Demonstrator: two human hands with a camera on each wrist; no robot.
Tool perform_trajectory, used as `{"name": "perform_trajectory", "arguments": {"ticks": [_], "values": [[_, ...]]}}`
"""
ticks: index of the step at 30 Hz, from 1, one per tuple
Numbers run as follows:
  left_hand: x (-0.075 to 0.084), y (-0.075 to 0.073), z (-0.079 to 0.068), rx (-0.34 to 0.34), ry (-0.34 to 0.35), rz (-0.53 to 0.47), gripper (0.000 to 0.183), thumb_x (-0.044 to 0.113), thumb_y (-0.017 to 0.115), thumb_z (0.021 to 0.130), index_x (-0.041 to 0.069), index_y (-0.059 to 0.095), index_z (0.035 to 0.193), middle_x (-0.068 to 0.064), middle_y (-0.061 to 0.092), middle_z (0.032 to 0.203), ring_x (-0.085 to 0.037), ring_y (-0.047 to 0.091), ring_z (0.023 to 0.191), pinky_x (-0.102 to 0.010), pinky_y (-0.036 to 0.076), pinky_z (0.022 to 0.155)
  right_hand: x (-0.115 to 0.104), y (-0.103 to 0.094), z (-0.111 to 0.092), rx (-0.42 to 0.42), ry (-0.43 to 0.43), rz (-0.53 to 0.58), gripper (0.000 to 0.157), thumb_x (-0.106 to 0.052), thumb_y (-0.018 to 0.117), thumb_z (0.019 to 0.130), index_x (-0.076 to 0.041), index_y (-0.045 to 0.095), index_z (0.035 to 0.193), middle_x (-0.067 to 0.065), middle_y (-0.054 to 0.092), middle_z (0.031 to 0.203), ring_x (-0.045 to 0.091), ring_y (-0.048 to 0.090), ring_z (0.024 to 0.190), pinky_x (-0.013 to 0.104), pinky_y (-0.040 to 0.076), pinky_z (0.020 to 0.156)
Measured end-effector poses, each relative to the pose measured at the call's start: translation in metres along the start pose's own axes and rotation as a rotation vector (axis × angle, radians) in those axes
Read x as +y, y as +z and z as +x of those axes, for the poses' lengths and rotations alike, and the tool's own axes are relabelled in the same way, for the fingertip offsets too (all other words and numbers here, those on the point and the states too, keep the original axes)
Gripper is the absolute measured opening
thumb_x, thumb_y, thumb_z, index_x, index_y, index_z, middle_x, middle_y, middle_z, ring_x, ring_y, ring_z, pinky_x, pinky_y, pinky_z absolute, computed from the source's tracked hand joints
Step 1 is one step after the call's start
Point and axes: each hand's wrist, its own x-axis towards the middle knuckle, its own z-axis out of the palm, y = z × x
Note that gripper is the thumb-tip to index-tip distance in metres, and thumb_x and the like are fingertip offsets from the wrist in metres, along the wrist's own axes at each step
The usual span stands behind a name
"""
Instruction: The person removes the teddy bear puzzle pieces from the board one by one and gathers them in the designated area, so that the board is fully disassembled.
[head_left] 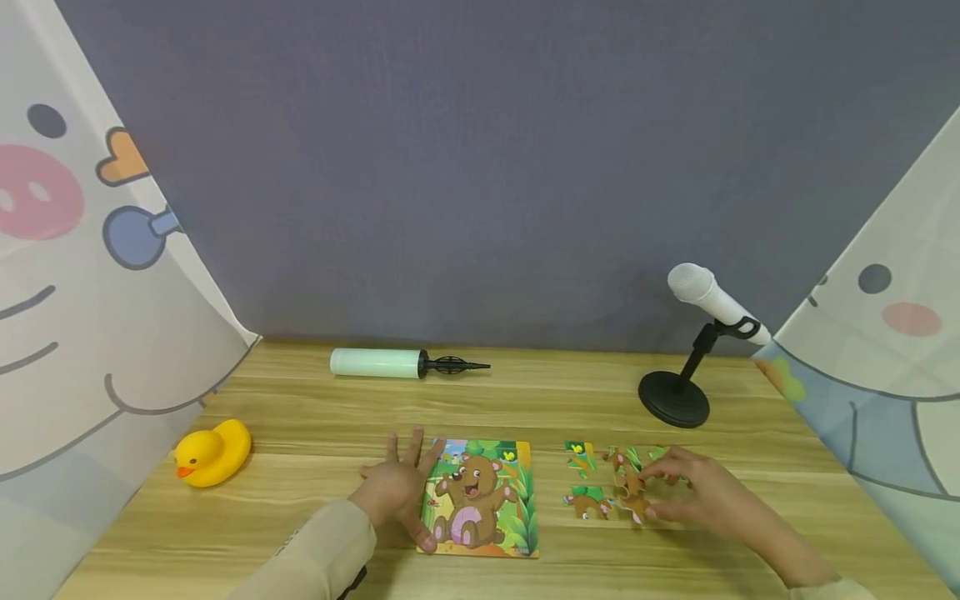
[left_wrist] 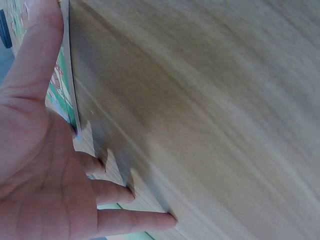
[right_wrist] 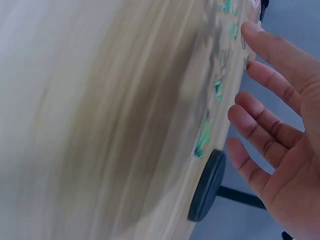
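Note:
A square bear puzzle board (head_left: 480, 500) lies in the middle of the table. My left hand (head_left: 401, 492) is spread at its left edge, the thumb touching the lower left corner and the fingertips near the upper left. In the left wrist view the board's edge (left_wrist: 70, 85) runs beside the thumb. My right hand (head_left: 690, 487) pinches a brown puzzle piece (head_left: 630, 492) between thumb and index finger. Other loose pieces lie near it, among them a green one with a yellow bird (head_left: 581, 457) and one with part of a bear's head (head_left: 588, 503).
A yellow rubber duck (head_left: 213, 454) sits at the left. Towards the back lies a pale hand pump (head_left: 378, 363) with a black nozzle. A white microphone (head_left: 712, 296) stands at the back right on a black round base (head_left: 673, 400). A grey wall (head_left: 465, 183) rises behind the table.

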Motion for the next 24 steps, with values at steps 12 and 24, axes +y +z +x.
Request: {"name": "perform_trajectory", "arguments": {"ticks": [12, 24], "values": [[-0.001, 0.000, 0.000, -0.006, 0.005, -0.015, 0.134, 0.042, 0.094, 0.056, 0.011, 0.020, 0.162, -0.029, 0.011, 0.165, -0.062, 0.010, 0.145, -0.087, 0.030, 0.092, 0.016, 0.003, -0.009, -0.067, 0.007, -0.007, 0.036, -0.036, 0.085, 0.082, -0.013, 0.075, 0.107, -0.010, 0.064, 0.100, -0.003, 0.048, 0.081, 0.025, 0.046, 0.062], [-0.001, 0.000, 0.001, -0.006, 0.005, -0.014, 0.134, 0.042, 0.094, 0.055, 0.011, 0.019, 0.162, -0.029, 0.011, 0.165, -0.062, 0.011, 0.145, -0.086, 0.032, 0.092, 0.019, 0.006, -0.009, -0.072, 0.009, -0.076, 0.037, -0.041, 0.086, 0.080, -0.017, 0.075, 0.106, -0.002, 0.067, 0.105, -0.001, 0.054, 0.084, 0.031, 0.053, 0.068]]}}
